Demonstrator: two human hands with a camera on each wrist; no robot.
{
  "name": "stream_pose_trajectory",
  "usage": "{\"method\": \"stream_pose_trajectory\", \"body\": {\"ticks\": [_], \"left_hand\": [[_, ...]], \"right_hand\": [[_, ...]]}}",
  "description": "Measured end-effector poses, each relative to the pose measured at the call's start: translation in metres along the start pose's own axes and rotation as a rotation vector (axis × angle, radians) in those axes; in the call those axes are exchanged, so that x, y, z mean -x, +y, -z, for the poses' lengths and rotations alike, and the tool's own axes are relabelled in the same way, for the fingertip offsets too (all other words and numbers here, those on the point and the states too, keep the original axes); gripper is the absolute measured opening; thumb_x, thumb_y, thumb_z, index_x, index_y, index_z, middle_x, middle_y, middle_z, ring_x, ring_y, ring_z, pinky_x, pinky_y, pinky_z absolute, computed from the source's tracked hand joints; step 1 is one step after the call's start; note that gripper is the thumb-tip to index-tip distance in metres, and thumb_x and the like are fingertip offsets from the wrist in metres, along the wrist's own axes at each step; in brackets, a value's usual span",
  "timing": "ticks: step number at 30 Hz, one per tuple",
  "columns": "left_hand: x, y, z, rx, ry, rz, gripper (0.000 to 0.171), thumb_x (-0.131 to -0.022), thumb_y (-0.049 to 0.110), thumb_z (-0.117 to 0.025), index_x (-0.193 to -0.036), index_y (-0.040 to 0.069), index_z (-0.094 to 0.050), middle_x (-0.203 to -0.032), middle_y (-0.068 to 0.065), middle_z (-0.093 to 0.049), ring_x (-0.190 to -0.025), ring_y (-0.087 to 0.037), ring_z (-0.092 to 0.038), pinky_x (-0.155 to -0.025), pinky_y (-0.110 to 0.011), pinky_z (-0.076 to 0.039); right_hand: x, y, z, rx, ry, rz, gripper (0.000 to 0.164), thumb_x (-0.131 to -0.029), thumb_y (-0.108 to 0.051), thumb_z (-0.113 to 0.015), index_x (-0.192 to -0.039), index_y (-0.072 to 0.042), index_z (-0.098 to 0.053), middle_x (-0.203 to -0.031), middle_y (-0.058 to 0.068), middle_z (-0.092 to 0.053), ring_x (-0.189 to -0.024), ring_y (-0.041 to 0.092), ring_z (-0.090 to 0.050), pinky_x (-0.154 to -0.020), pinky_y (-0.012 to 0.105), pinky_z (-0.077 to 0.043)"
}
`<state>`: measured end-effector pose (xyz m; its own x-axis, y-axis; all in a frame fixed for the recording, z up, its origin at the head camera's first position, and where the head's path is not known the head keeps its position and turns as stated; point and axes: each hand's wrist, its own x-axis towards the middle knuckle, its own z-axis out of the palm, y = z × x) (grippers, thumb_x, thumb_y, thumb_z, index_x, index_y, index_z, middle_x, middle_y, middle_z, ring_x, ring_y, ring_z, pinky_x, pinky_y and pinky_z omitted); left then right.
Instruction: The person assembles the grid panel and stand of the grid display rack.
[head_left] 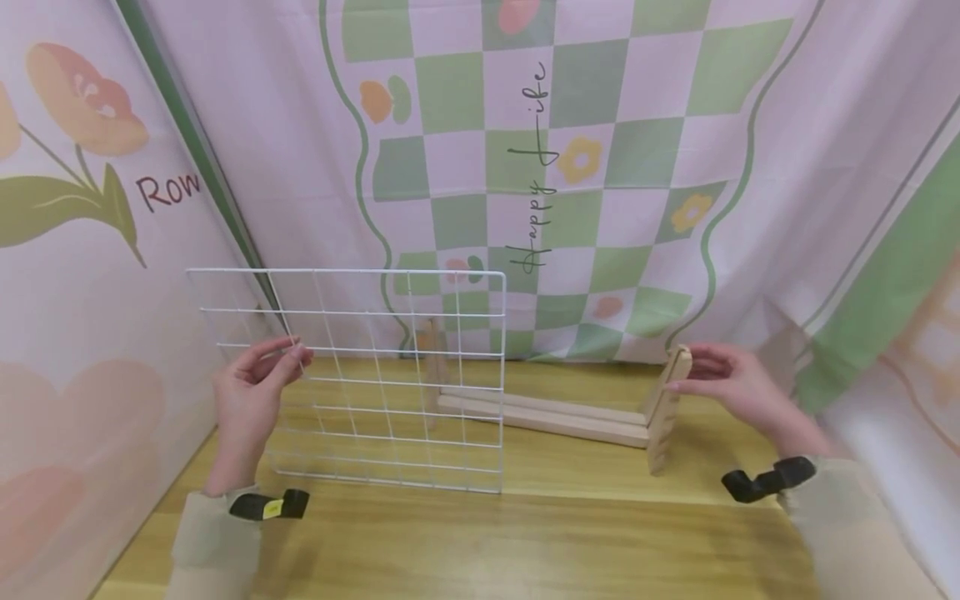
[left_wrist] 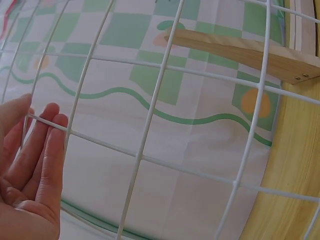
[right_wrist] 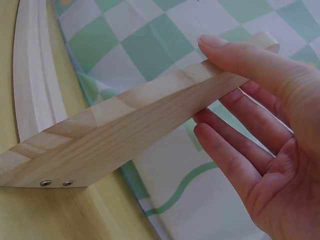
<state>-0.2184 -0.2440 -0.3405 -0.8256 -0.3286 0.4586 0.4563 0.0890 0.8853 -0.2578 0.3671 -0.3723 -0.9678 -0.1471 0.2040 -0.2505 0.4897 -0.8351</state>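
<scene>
My left hand (head_left: 251,387) pinches a white wire grid panel (head_left: 345,271) near its left side, thumb and fingertips at a wire crossing. The panel stands upright in front of the left part of a wooden rack (head_left: 555,423). This rack has two lengthwise bars between two end uprights; its left upright (head_left: 433,367) shows through the mesh. With thumb on one edge and fingers behind, my right hand (head_left: 738,387) holds the upper part of the right upright (head_left: 663,408). Two screw heads (right_wrist: 45,183) show low on that upright in the right wrist view.
The wood-grain table (head_left: 465,542) runs under everything. A curtain with green checks (head_left: 450,92) hangs right behind the rack, and a flower-printed cloth (head_left: 90,317) borders the left side. More curtain with a green band (head_left: 862,333) hangs at the right.
</scene>
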Motion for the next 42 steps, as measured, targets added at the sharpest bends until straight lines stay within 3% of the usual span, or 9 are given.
{"method": "stream_pose_trajectory", "body": {"ticks": [4, 11, 18, 27, 42], "left_hand": [[0.0, 0.0, -0.001, -0.003, 0.005, 0.004, 0.022, -0.095, 0.006, -0.074, -0.111, -0.009, -0.071, -0.09, -0.002, -0.077, -0.084, -0.012, -0.074, -0.076, -0.021, -0.059], [0.0, 0.0, -0.002, -0.017, 0.014, -0.002, 0.021, -0.095, 0.008, -0.074, -0.109, -0.008, -0.071, -0.089, -0.002, -0.077, -0.084, -0.012, -0.073, -0.075, -0.02, -0.059], [0.0, -0.001, -0.001, -0.033, 0.007, -0.008, 0.021, -0.095, 0.008, -0.074, -0.109, -0.007, -0.072, -0.09, -0.002, -0.077, -0.084, -0.012, -0.073, -0.076, -0.02, -0.059], [0.0, 0.001, 0.0, -0.05, -0.001, -0.003, 0.024, -0.096, 0.009, -0.074, -0.112, -0.008, -0.07, -0.091, -0.002, -0.077, -0.085, -0.012, -0.073, -0.077, -0.02, -0.059], [-0.001, 0.0, 0.002, -0.043, -0.019, -0.006, 0.023, -0.096, 0.008, -0.073, -0.113, -0.008, -0.071, -0.09, -0.002, -0.077, -0.085, -0.011, -0.073, -0.077, -0.02, -0.059]], "right_hand": [[0.0, -0.004, -0.008, -0.032, -0.011, 0.008, 0.054, -0.09, -0.01, -0.081, -0.133, 0.01, -0.054, -0.112, 0.0, -0.073, -0.097, 0.003, -0.067, -0.082, 0.018, -0.055], [0.0, -0.012, -0.018, -0.02, -0.054, -0.041, 0.066, -0.092, -0.017, -0.08, -0.143, 0.009, -0.046, -0.129, 0.027, -0.062, -0.1, 0.001, -0.064, -0.085, 0.017, -0.053], [-0.003, -0.016, -0.031, -0.074, -0.055, 0.007, 0.057, -0.09, -0.007, -0.079, -0.137, 0.011, -0.051, -0.122, 0.022, -0.068, -0.1, 0.005, -0.067, -0.085, 0.021, -0.056], [-0.006, -0.023, -0.045, -0.123, -0.088, 0.042, 0.057, -0.089, -0.005, -0.08, -0.136, 0.012, -0.052, -0.124, 0.027, -0.065, -0.103, 0.006, -0.067, -0.087, 0.023, -0.056], [-0.006, -0.032, -0.056, -0.168, -0.124, 0.015, 0.061, -0.089, -0.006, -0.08, -0.138, 0.013, -0.05, -0.128, 0.03, -0.062, -0.106, 0.008, -0.067, -0.09, 0.025, -0.056]]}}
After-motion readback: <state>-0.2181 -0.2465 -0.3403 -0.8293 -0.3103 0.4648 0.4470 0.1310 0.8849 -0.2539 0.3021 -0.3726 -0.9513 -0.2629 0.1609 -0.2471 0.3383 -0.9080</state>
